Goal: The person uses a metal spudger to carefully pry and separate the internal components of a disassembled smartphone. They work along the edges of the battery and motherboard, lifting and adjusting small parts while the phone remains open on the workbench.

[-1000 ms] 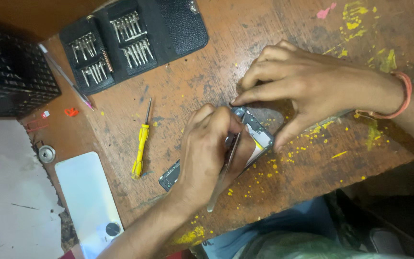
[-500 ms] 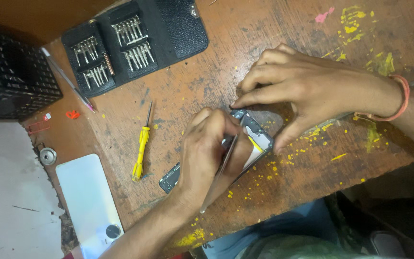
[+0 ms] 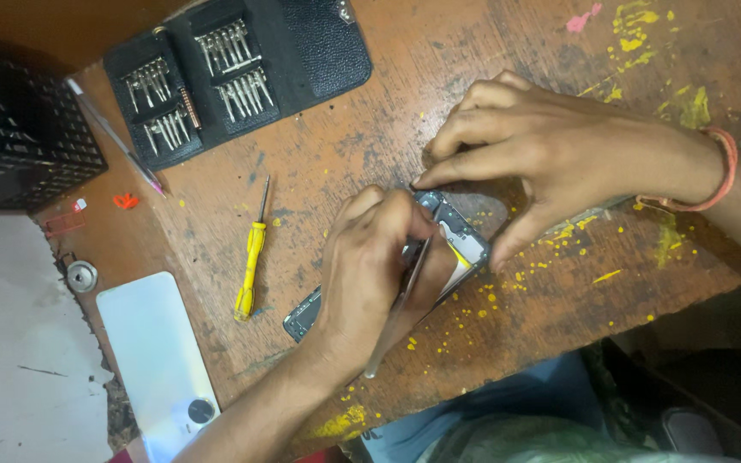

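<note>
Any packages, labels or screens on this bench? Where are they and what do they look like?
Bit case: top left, open black wallet with rows of silver bits.
White phone back: bottom left, pale rounded rectangle with a round camera.
Opened phone: centre, under both hands, insides showing.
No labels visible.

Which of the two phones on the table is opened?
The phone under both hands, with its inner parts showing. The other, a white phone at the table's left edge, lies closed, back up, untouched.
</note>
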